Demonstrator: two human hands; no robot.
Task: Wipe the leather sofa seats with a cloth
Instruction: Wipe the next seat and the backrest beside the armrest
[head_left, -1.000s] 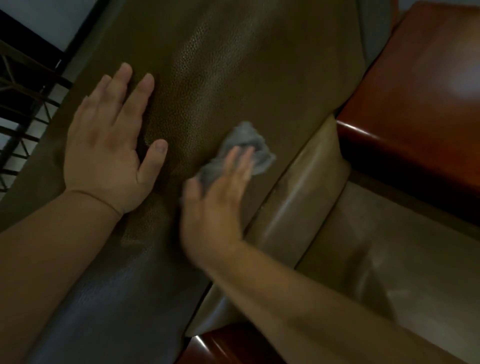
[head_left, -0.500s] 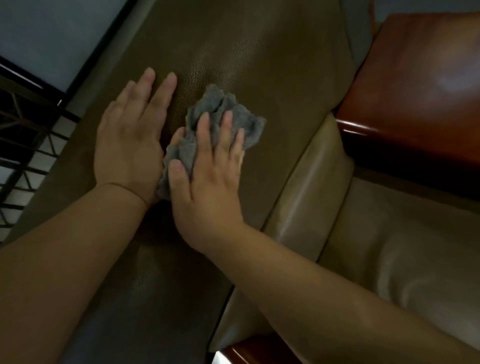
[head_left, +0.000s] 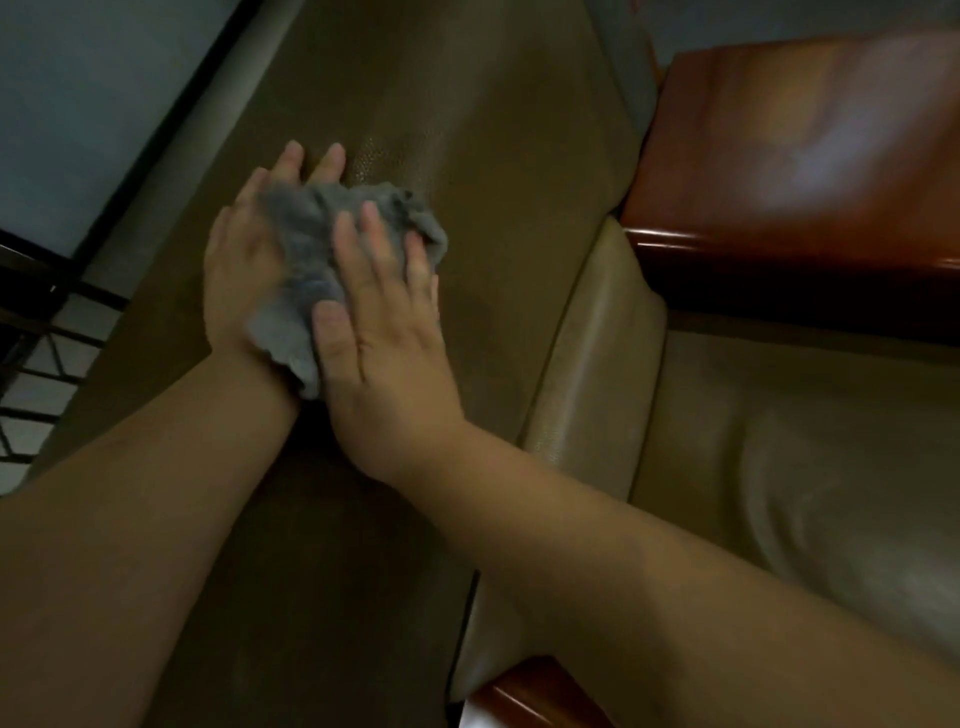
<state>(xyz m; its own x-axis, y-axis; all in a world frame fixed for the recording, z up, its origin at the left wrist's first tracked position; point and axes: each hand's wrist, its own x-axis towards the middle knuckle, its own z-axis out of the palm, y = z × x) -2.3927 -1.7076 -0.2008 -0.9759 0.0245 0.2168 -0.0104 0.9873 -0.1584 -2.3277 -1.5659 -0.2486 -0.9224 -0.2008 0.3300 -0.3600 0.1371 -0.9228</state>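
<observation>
Grey, crumpled terry cloth (head_left: 306, 249) is lying on the olive-brown leather sofa seat (head_left: 498, 218), partly draped over my left hand (head_left: 244, 260). My right hand (head_left: 384, 332) is pressing it down, fingers straight and spread, no curled grip. My left hand is lying flat on the leather, fingers extended. A glossy reddish-brown wooden armrest (head_left: 800, 150) is sitting to the right, beside a lighter tan cushion (head_left: 592, 353).
</observation>
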